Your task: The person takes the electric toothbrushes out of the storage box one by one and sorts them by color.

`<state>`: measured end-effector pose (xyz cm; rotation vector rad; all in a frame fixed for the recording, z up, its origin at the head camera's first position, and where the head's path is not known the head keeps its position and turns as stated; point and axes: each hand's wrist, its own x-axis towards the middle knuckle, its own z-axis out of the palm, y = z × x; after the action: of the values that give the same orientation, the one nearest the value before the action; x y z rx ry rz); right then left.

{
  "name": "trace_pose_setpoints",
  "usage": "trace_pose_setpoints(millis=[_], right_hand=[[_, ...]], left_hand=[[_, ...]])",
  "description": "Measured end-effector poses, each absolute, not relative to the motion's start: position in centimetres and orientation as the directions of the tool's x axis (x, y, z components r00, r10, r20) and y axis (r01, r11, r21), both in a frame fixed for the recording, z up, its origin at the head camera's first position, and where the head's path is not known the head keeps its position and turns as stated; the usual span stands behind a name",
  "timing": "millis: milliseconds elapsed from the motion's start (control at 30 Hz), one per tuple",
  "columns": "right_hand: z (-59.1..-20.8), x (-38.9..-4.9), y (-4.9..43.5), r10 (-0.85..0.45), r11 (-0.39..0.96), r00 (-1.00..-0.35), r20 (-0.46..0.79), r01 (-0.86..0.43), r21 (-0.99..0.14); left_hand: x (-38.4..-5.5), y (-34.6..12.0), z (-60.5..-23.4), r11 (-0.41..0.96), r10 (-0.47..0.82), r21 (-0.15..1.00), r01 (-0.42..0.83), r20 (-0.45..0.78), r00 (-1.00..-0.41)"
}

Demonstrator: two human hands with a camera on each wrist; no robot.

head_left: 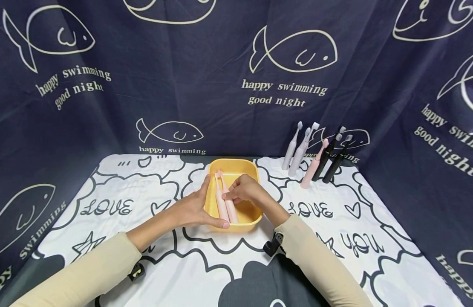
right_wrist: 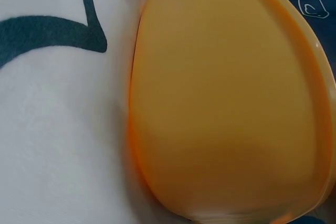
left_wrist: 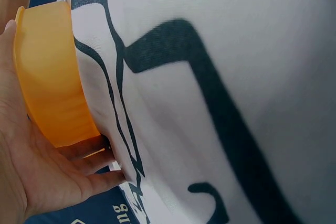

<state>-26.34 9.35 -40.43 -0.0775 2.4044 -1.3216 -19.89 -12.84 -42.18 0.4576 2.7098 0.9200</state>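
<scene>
A yellow plastic box (head_left: 252, 218) stands on the white patterned cloth, and two pink electric toothbrushes lie side by side in it, heads toward the back. My left hand (head_left: 194, 209) holds the box along its left side, thumb at the near rim and fingers toward the far end. In the left wrist view, that hand (left_wrist: 47, 166) spans the yellow wall. My right hand (head_left: 244, 189) reaches inside and pinches the right-hand pink toothbrush (head_left: 230, 209) by its handle. The other pink toothbrush (head_left: 221, 204) lies along the left wall. The right wrist view shows mostly the box's outer wall (right_wrist: 226, 98).
At the back right stand several electric toothbrushes: white ones (head_left: 291, 149), one pink (head_left: 312, 170) and black ones (head_left: 336, 164). A dark blue fish-print curtain (head_left: 221, 85) hangs behind and at both sides. The patterned cloth (head_left: 125, 192) covers the table.
</scene>
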Motion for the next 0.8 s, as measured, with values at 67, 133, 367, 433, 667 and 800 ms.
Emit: trace_pose_setpoints(millis=[67,133,367,433,667,800], right_hand=[[-40.49,-26.39,9.39,-0.238,0.54,-0.92,-0.311,0.141,-0.83],[-40.51,-26.39,9.45,-0.246,0.528,-0.92,-0.304,0.136,-0.838],[-40.55,-26.33,9.51,-0.262,0.49,-0.919,-0.294,0.135,-0.861],[-40.56,-26.34,9.48,-0.265,0.478,-0.917,-0.297,0.143,-0.867],[-40.35,-26.37,9.52,-0.282,0.429,-0.916,-0.285,0.145,-0.891],[-40.28,-26.45,9.57,-0.293,0.406,-0.921,-0.258,0.125,-0.905]], left_hand=[[-19.9,-12.83,-42.22,0.755,0.367,0.62,0.214,-0.128,-0.921],[-19.9,-12.82,-42.23,0.756,0.367,0.618,0.215,-0.128,-0.922],[-19.89,-12.83,-42.3,0.753,0.364,0.625,0.209,-0.13,-0.922],[-19.9,-12.84,-42.3,0.75,0.364,0.628,0.207,-0.13,-0.922],[-19.99,-12.89,-42.32,0.742,0.372,0.635,0.213,-0.126,-0.92],[-19.97,-12.89,-42.33,0.743,0.372,0.633,0.216,-0.123,-0.92]])
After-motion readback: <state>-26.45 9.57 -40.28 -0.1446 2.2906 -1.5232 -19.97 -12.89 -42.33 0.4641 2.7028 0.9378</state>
